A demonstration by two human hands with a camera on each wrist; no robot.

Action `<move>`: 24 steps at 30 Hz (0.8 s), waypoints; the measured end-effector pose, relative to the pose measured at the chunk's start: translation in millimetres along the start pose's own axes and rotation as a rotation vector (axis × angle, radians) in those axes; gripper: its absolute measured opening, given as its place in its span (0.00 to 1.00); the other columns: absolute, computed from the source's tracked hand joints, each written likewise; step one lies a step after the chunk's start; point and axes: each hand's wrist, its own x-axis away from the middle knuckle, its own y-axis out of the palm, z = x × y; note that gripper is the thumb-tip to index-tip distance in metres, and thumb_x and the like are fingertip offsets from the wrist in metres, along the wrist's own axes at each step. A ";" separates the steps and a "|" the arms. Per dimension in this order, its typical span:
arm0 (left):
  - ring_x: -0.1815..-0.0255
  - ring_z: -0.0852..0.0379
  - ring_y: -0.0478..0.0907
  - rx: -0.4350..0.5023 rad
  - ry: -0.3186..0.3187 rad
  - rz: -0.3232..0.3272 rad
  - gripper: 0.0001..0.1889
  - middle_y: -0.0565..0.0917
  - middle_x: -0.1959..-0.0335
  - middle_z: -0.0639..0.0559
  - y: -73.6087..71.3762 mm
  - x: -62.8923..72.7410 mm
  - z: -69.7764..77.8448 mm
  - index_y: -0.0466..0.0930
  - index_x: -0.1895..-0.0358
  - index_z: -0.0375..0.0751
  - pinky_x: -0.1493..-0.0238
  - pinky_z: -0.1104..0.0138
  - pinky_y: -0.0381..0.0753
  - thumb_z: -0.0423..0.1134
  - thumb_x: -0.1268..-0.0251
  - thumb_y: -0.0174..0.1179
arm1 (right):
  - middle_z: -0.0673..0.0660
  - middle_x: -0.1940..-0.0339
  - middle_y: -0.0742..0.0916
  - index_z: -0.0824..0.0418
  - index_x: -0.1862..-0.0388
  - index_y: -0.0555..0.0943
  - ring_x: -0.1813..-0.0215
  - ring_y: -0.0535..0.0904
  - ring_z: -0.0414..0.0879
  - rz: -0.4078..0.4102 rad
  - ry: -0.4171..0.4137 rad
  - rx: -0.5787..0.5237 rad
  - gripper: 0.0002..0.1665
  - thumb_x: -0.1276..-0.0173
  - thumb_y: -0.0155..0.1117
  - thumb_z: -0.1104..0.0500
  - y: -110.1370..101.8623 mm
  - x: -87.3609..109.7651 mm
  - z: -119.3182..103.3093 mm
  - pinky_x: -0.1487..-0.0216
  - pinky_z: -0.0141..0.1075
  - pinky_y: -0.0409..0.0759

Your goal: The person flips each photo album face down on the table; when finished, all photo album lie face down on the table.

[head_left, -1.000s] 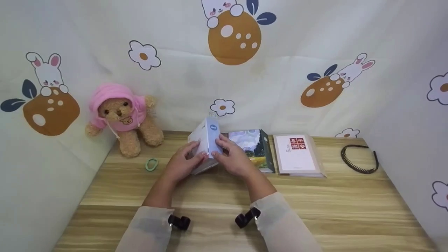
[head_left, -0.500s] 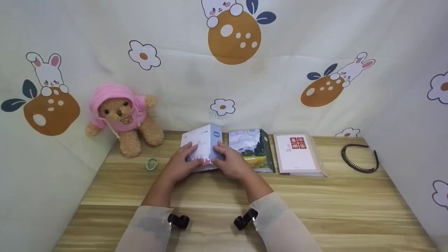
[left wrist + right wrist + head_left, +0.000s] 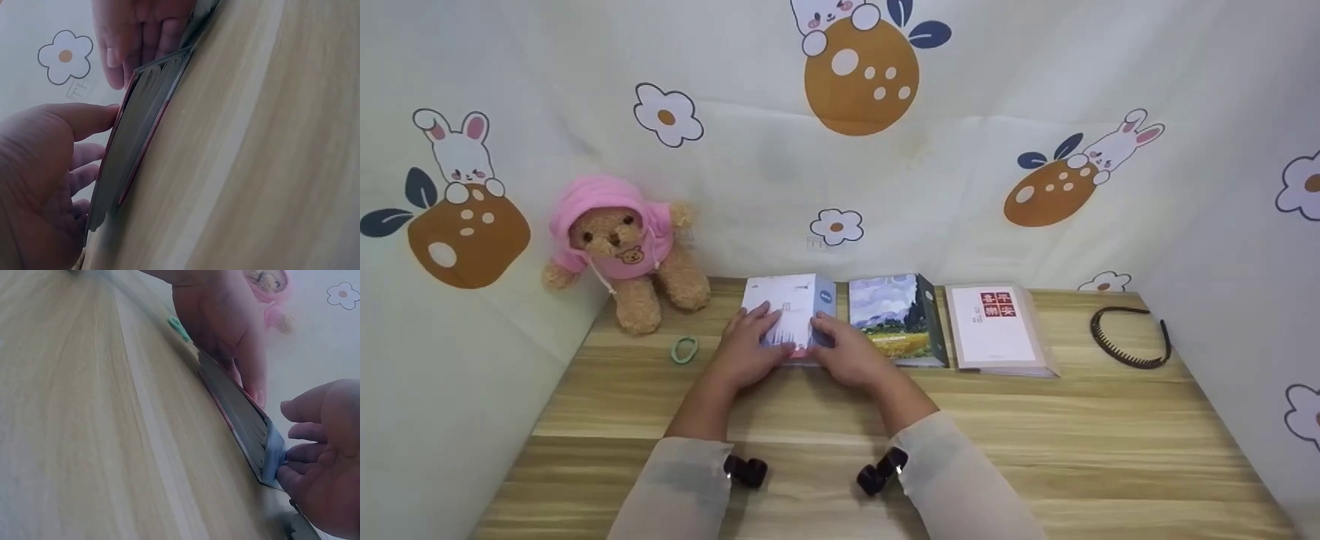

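A small photo album (image 3: 789,296) with a white cover and a blue spine lies on the table, left of two similar albums. My left hand (image 3: 750,345) rests on its cover. In the left wrist view, the thumb (image 3: 93,119) lies at the cover's near edge and the pages show below. My right hand (image 3: 847,351) touches the album at its blue spine. In the right wrist view, its fingers (image 3: 304,458) meet the spine (image 3: 274,453) while its thumb stays apart. An album with a landscape painting (image 3: 892,315) lies just beyond the right hand.
A white album with red characters (image 3: 996,330) lies farther right, then a black toothed headband (image 3: 1132,360). On the left are a green hair tie (image 3: 684,349) and a teddy bear (image 3: 619,255) in a pink hood. A printed cloth wall stands behind the table.
The white-and-blue album has gone from tilted up between both hands to lying flat on the table, cover up. My hands have lowered with it, and the right one has loosened along the spine.
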 end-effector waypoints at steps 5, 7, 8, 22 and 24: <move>0.07 0.39 0.33 -0.011 -0.008 -0.006 0.40 0.50 0.09 0.54 -1.2 -5.8 -1.6 0.62 0.15 0.56 0.13 0.33 0.43 0.61 0.26 0.62 | 0.51 0.13 0.70 0.53 0.16 0.69 0.11 0.61 0.53 0.031 -0.005 -0.055 0.34 0.18 0.62 0.53 -4.1 -0.3 -5.5 0.11 0.51 0.59; 0.07 0.39 0.33 -0.012 -0.010 -0.011 0.40 0.50 0.08 0.54 -0.5 -7.9 -1.7 0.62 0.15 0.56 0.13 0.32 0.43 0.60 0.25 0.62 | 0.52 0.14 0.71 0.53 0.17 0.70 0.12 0.63 0.54 0.048 -0.020 -0.072 0.34 0.18 0.62 0.53 -10.0 2.9 -11.1 0.12 0.51 0.62; 0.07 0.38 0.33 -0.013 -0.011 -0.015 0.40 0.50 0.08 0.53 -0.2 -8.7 -1.5 0.62 0.15 0.55 0.13 0.33 0.43 0.60 0.25 0.62 | 0.52 0.14 0.71 0.53 0.17 0.70 0.13 0.65 0.54 0.054 -0.027 -0.086 0.34 0.18 0.62 0.53 -14.0 5.8 -15.5 0.13 0.51 0.64; 0.09 0.36 0.49 -0.282 0.069 0.170 0.36 0.59 0.11 0.44 -20.8 -11.4 38.0 0.62 0.15 0.47 0.11 0.38 0.49 0.58 0.19 0.52 | 0.50 0.18 0.77 0.44 0.19 0.73 0.19 0.74 0.54 0.224 -0.126 0.046 0.31 0.18 0.62 0.45 -106.5 56.9 -32.0 0.21 0.53 0.76; 0.09 0.37 0.50 -0.340 0.106 0.230 0.36 0.59 0.11 0.45 -27.8 -11.2 49.3 0.61 0.15 0.48 0.11 0.39 0.49 0.58 0.18 0.51 | 0.51 0.17 0.75 0.44 0.18 0.72 0.17 0.71 0.54 0.256 -0.085 0.121 0.33 0.18 0.61 0.43 -121.7 57.2 -23.7 0.19 0.54 0.74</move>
